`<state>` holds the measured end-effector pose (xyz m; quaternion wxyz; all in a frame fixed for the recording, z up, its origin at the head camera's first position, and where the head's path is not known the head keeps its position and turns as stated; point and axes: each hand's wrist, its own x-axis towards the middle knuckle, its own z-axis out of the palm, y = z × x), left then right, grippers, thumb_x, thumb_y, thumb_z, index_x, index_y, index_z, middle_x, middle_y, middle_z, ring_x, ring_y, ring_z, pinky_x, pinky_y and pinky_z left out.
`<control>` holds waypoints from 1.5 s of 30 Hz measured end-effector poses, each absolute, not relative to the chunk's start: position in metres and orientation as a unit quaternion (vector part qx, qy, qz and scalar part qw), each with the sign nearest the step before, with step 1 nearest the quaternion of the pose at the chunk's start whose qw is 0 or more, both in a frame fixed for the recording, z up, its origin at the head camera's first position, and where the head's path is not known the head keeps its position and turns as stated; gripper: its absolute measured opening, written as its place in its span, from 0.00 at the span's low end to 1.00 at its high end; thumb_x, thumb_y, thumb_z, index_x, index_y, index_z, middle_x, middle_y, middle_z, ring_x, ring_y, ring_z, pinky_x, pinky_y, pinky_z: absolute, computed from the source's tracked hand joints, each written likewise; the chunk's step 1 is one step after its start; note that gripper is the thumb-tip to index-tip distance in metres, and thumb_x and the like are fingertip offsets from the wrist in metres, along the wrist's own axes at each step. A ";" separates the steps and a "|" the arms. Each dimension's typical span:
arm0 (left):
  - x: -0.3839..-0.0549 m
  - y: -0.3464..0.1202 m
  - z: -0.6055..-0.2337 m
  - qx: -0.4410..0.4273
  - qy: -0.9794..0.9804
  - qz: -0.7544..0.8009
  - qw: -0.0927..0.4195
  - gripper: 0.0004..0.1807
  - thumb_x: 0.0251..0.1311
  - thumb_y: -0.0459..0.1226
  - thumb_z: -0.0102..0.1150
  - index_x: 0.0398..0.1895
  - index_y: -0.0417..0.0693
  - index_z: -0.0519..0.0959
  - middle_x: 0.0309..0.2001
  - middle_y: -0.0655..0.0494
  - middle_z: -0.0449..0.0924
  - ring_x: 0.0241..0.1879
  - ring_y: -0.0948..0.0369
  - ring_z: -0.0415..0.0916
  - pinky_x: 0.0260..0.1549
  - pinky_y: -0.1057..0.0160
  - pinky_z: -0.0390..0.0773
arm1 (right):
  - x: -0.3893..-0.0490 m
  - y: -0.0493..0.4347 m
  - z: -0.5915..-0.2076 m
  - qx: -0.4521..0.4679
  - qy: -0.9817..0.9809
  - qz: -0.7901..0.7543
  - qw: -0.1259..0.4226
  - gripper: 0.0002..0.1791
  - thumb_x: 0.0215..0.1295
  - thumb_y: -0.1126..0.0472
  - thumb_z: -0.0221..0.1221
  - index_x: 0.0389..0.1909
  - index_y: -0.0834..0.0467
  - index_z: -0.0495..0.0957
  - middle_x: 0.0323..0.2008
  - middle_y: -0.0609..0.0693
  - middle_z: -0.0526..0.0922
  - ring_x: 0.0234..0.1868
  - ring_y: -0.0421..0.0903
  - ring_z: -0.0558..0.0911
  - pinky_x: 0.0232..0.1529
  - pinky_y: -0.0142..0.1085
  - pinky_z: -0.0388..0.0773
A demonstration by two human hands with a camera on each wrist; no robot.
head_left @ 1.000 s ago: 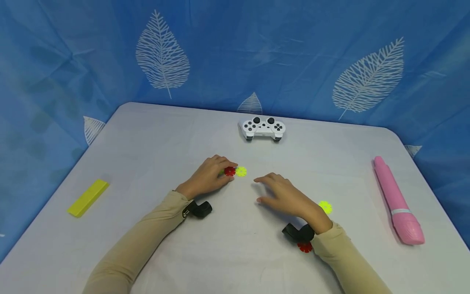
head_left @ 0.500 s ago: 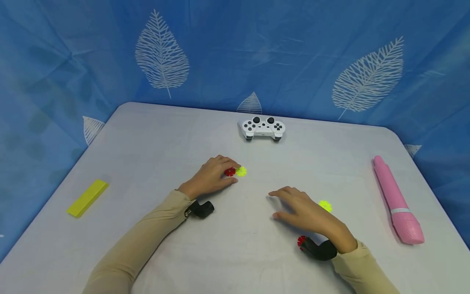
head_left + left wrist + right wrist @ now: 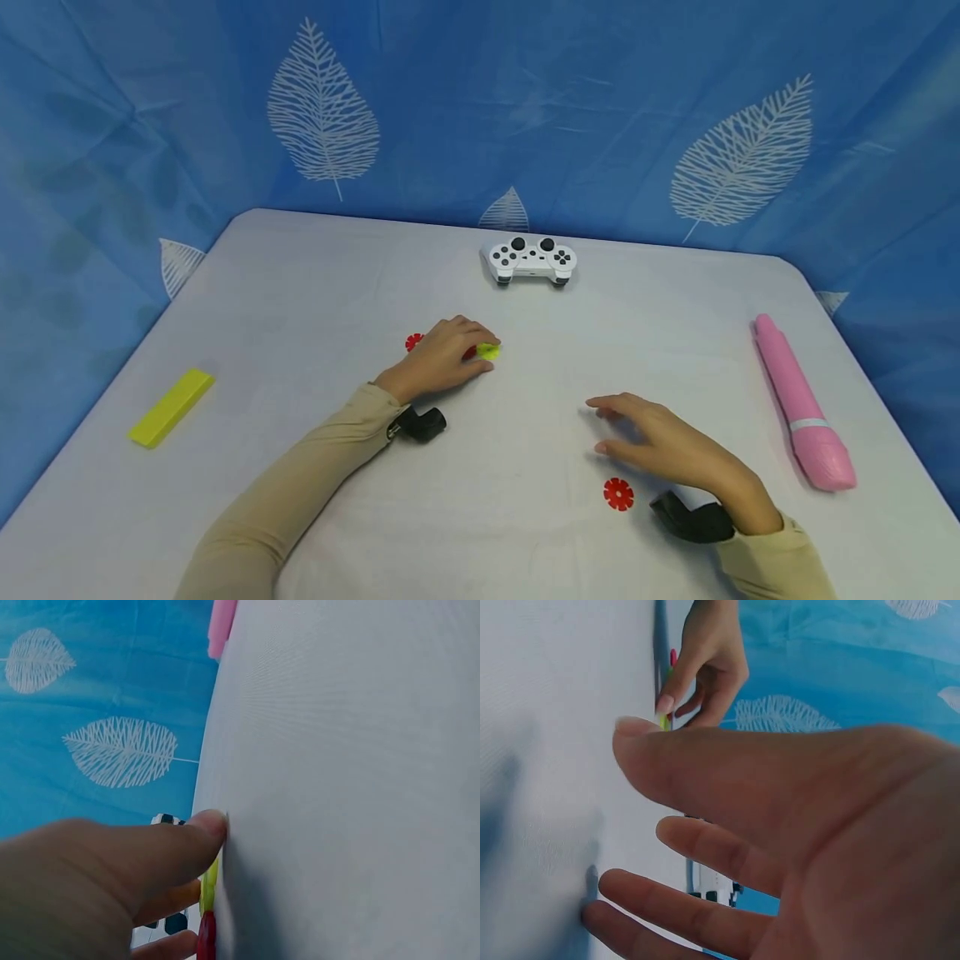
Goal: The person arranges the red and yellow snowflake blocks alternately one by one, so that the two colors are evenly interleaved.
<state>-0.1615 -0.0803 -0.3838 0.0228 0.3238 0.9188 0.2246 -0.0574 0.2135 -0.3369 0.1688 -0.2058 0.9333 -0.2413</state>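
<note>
In the head view, my left hand (image 3: 442, 354) curls over a row of small notched snowflake discs. Its thumb and fingers close on either side of the yellow snowflake disc (image 3: 488, 352) at the row's right end. A red snowflake disc (image 3: 207, 937) sits beside the yellow one, mostly under the fingers. Another red disc (image 3: 415, 342) shows behind the hand; any between are covered. Off to the right, my right hand (image 3: 675, 442) hovers over the table with fingers loosely spread and holding nothing. A loose red disc (image 3: 618, 494) lies just below its thumb.
A white game controller (image 3: 531, 260) stands at the back of the white table (image 3: 337, 267). On the right lies a pink folded umbrella (image 3: 802, 404), on the left a yellow bar (image 3: 172, 408). A blue leaf-patterned curtain (image 3: 525, 100) hangs behind.
My right hand has drawn back to the right and toward me, uncovering the loose red disc and covering a loose yellow one. My left hand has shifted slightly right, onto the row's yellow disc.
</note>
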 end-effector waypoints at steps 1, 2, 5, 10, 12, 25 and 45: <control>-0.162 -0.080 -0.384 0.325 0.919 0.224 0.020 0.18 0.54 0.45 0.60 0.48 0.52 0.78 0.50 0.56 0.78 0.51 0.57 0.70 0.50 0.55 0.70 | -0.057 0.215 -0.336 -0.205 0.934 -0.240 0.168 0.29 0.55 0.48 0.61 0.57 0.53 0.69 0.48 0.45 0.77 0.51 0.45 0.75 0.53 0.47 0.71; -0.162 -0.080 -0.384 0.325 0.918 0.224 0.018 0.18 0.54 0.45 0.60 0.48 0.52 0.78 0.49 0.56 0.78 0.51 0.57 0.70 0.49 0.55 0.70 | -0.056 0.216 -0.336 -0.204 0.935 -0.237 0.166 0.30 0.54 0.48 0.61 0.57 0.53 0.69 0.48 0.45 0.77 0.50 0.44 0.75 0.52 0.47 0.71; -0.162 -0.081 -0.384 0.329 0.917 0.228 0.009 0.16 0.54 0.44 0.60 0.47 0.52 0.79 0.48 0.56 0.79 0.51 0.57 0.71 0.48 0.56 0.70 | -0.053 0.219 -0.336 -0.203 0.939 -0.229 0.157 0.29 0.53 0.48 0.62 0.57 0.52 0.70 0.48 0.44 0.77 0.50 0.43 0.75 0.51 0.45 0.72; -0.162 -0.081 -0.385 0.335 0.913 0.234 -0.004 0.13 0.56 0.40 0.59 0.45 0.52 0.80 0.47 0.56 0.79 0.50 0.56 0.71 0.47 0.55 0.71 | -0.048 0.220 -0.338 -0.207 0.940 -0.223 0.153 0.24 0.52 0.47 0.63 0.49 0.51 0.75 0.44 0.41 0.75 0.46 0.40 0.73 0.48 0.38 0.72; -0.162 -0.082 -0.385 0.336 0.912 0.235 -0.005 0.13 0.56 0.40 0.58 0.45 0.52 0.80 0.47 0.56 0.79 0.50 0.56 0.71 0.47 0.55 0.71 | -0.046 0.219 -0.339 -0.206 0.939 -0.223 0.160 0.23 0.51 0.46 0.63 0.47 0.50 0.75 0.42 0.40 0.73 0.43 0.38 0.71 0.45 0.34 0.72; -0.162 -0.081 -0.388 0.338 0.912 0.234 -0.006 0.14 0.56 0.39 0.58 0.46 0.53 0.80 0.45 0.57 0.80 0.48 0.57 0.71 0.46 0.57 0.71 | -0.037 0.215 -0.338 -0.206 0.924 -0.236 0.220 0.23 0.48 0.49 0.65 0.42 0.52 0.69 0.31 0.43 0.66 0.32 0.32 0.66 0.32 0.25 0.64; -0.161 -0.081 -0.387 0.323 0.919 0.226 0.009 0.16 0.57 0.40 0.58 0.50 0.53 0.77 0.47 0.57 0.79 0.50 0.57 0.70 0.47 0.57 0.70 | -0.036 0.210 -0.341 -0.238 0.908 -0.260 0.227 0.10 0.49 0.58 0.65 0.27 0.51 0.71 0.26 0.41 0.69 0.26 0.31 0.67 0.29 0.25 0.67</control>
